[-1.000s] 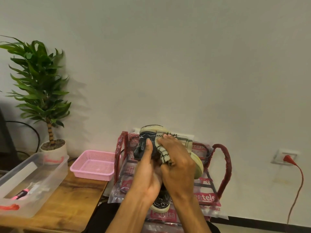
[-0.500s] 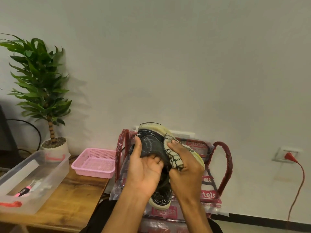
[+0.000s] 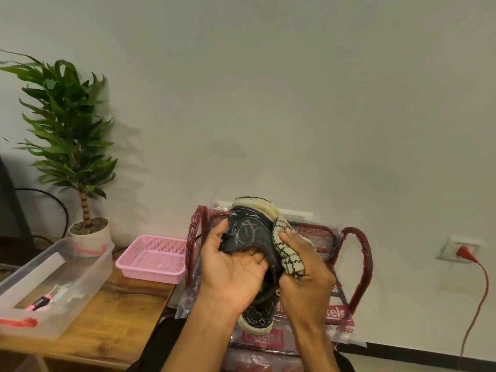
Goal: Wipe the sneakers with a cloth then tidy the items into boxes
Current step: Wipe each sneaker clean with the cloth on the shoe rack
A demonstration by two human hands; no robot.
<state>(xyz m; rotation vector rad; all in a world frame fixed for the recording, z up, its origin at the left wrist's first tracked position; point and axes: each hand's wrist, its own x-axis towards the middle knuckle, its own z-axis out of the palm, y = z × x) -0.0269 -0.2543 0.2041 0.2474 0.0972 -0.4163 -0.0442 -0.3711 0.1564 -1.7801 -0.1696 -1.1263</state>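
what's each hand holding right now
Left hand: grips the black sneaker.
Right hand: grips the patterned cloth, pressed against the sneaker.

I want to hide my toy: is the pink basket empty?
Empty: the pink basket on the wooden table shows only its bare mesh floor.

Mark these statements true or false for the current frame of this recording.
1. The left hand holds the black sneaker. True.
2. The right hand grips a patterned cloth against the sneaker. True.
3. The sneaker lies in the pink basket. False: the left hand holds it up, apart from the basket.
4. The red plug hangs free of the wall socket. False: it is plugged in.
5. The clear plastic box stands on the wooden table. True.
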